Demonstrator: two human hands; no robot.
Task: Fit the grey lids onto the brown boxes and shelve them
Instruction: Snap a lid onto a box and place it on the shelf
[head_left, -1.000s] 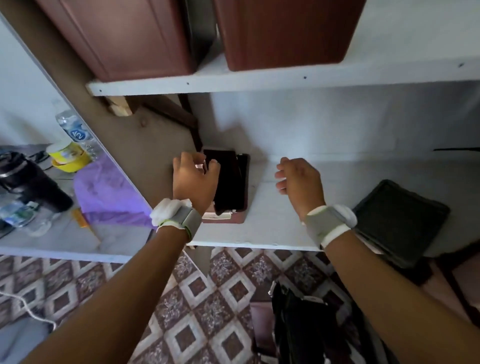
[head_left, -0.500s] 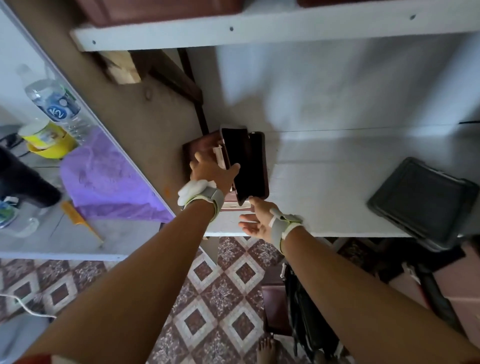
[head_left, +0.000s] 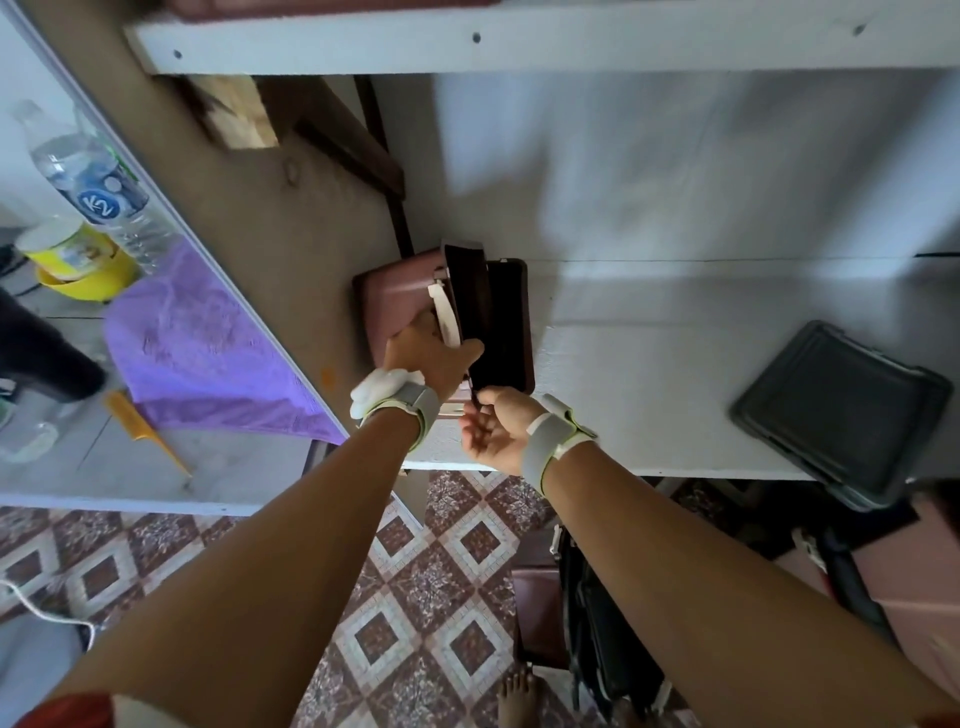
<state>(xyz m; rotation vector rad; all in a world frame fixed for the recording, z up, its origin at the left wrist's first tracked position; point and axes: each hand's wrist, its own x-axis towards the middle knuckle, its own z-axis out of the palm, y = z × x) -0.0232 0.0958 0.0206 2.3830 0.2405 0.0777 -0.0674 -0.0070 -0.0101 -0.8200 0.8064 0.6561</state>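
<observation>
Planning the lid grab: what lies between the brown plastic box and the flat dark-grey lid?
Only bare white shelf board, per the head view.

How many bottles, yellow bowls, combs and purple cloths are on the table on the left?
Bottle: 1
Yellow bowl: 1
Comb: 1
Purple cloth: 1
Total: 4

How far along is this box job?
No fitted lid is visible yet. The left hand and right hand hold a dark lid upright against the brown box at the shelf end. Still left: a second lid lying loose on the shelf.
</observation>
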